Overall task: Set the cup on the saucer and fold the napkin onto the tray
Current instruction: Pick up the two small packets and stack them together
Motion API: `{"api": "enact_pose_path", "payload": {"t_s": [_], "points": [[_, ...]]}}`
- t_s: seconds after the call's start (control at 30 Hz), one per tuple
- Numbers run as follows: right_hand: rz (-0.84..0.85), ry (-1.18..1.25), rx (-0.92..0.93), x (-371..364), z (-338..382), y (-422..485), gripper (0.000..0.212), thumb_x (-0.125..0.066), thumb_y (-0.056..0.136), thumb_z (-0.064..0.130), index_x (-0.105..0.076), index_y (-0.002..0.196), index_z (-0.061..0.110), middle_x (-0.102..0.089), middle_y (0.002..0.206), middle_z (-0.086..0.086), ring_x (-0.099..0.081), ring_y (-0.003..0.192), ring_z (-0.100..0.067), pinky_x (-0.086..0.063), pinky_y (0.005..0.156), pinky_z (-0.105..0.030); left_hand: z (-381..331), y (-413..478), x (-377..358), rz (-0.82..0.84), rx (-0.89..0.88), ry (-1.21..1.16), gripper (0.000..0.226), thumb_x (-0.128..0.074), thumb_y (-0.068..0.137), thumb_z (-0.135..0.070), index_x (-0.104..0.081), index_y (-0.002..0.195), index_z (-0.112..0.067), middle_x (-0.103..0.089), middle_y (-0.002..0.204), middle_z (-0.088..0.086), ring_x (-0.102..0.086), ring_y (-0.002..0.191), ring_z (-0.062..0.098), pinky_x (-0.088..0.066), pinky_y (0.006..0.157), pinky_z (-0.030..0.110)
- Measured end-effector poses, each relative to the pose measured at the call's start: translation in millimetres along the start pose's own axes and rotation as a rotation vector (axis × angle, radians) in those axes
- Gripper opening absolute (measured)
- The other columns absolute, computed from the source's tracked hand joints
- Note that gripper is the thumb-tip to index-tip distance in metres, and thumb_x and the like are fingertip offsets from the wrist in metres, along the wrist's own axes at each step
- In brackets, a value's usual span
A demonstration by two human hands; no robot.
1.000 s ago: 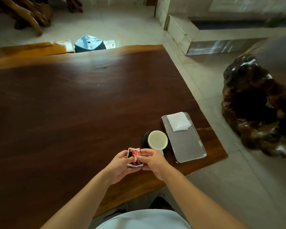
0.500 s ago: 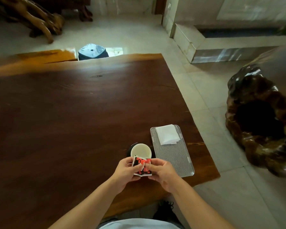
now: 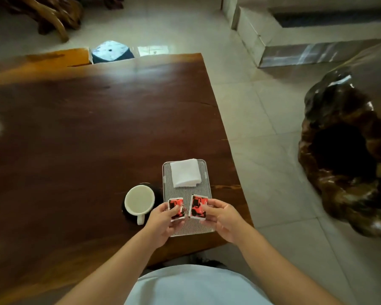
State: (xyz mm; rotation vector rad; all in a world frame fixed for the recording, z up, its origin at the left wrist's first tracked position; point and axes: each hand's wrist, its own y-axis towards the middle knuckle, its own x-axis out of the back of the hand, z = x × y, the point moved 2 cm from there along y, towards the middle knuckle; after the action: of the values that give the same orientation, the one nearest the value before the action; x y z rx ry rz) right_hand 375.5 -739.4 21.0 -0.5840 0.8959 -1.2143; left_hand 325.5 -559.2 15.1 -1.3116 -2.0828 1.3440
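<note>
Dark wooden table (image 3: 75,139), near right corner in use. White cup (image 3: 139,200) sits on a dark saucer (image 3: 157,190), handle pointing toward the person; cup interior looks pale, contents not clear. Just right of the saucer lies a ribbed silver tray (image 3: 186,191), long side running away from the person. Folded white napkin (image 3: 185,172) rests on the tray's far end, one corner reaching the far rim.

Left hand (image 3: 163,223) pinches a small red-and-black packet (image 3: 176,209) between thumb and fingers, fingers curled closed on it. Right hand (image 3: 221,216) grips a second red-and-black packet (image 3: 198,206) the same way, thumb across its face. Both packets are held upright, side by side, a narrow gap between them, above the near half of the tray. Print on the packets too small to read.

Tiled floor (image 3: 262,133) to the right, with a glossy carved root piece (image 3: 348,155) standing on it.
</note>
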Motion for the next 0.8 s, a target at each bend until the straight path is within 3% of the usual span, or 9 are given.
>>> {"api": "enact_pose_path", "payload": {"t_s": [0.13,0.2,0.3,0.37,0.5,0.63,0.8], "points": [[-0.030,-0.013,-0.032,20,2,11,0.039,-0.067,0.087,-0.009,-0.063,0.123,0.006,-0.072,0.113,-0.018,-0.074,0.100,-0.031,-0.061,0.088,-0.040,8,10,-2,-0.052,0.034,-0.003,0.024,-0.058,0.098,0.000,-0.059,0.121,-0.005,-0.066,0.118,0.022,-0.071,0.094,0.031,-0.060,0.076,0.038],[-0.048,-0.054,-0.048,25,1,18,0.044,-0.067,0.085,-0.013,-0.061,0.125,0.005,-0.070,0.115,-0.019,-0.071,0.103,-0.031,-0.062,0.086,-0.038,10,15,-1,-0.053,0.039,0.033,0.031,-0.057,0.094,0.011,-0.058,0.122,-0.003,-0.064,0.120,0.023,-0.070,0.097,0.032,-0.061,0.075,0.037],[-0.088,-0.107,-0.086,29,-5,31,0.046,-0.071,0.084,-0.011,-0.060,0.126,0.003,-0.069,0.115,-0.018,-0.072,0.101,-0.030,-0.063,0.081,-0.036,15,20,0,-0.070,0.044,0.061,0.026,-0.053,0.091,0.020,-0.059,0.109,0.003,-0.064,0.114,0.022,-0.068,0.098,0.031,-0.060,0.081,0.036],[-0.110,-0.147,-0.099,31,-10,40,0.043,-0.072,0.084,-0.009,-0.060,0.124,0.000,-0.069,0.115,-0.019,-0.075,0.096,-0.029,-0.063,0.080,-0.035,18,26,-1,-0.082,0.039,0.075,0.021,-0.055,0.093,0.017,-0.060,0.110,0.005,-0.064,0.110,0.021,-0.070,0.098,0.031,-0.061,0.083,0.035],[-0.160,-0.271,-0.131,33,-16,57,0.031,-0.073,0.086,-0.001,-0.062,0.115,0.001,-0.069,0.111,-0.018,-0.078,0.083,-0.024,-0.063,0.081,-0.036,28,38,-4,-0.152,0.063,0.129,0.021,-0.061,0.094,0.006,-0.061,0.114,0.011,-0.067,0.112,0.024,-0.073,0.095,0.032,-0.064,0.066,0.028],[-0.207,-0.385,-0.137,29,-17,71,0.021,-0.073,0.087,0.002,-0.065,0.107,0.004,-0.071,0.102,-0.017,-0.078,0.078,-0.023,-0.064,0.074,-0.033,36,49,-4,-0.197,0.092,0.128,0.009,-0.062,0.095,0.002,-0.064,0.102,0.007,-0.070,0.107,0.025,-0.074,0.091,0.031,-0.064,0.066,0.029],[-0.285,-0.525,-0.124,25,-22,88,0.012,-0.075,0.088,0.011,-0.069,0.095,0.003,-0.076,0.084,-0.017,-0.077,0.071,-0.023,-0.065,0.071,-0.035,46,69,-1,-0.221,0.113,0.126,0.029,-0.063,0.095,-0.001,-0.058,0.121,0.012,-0.071,0.101,0.023,-0.074,0.092,0.034,-0.064,0.073,0.035]]}}
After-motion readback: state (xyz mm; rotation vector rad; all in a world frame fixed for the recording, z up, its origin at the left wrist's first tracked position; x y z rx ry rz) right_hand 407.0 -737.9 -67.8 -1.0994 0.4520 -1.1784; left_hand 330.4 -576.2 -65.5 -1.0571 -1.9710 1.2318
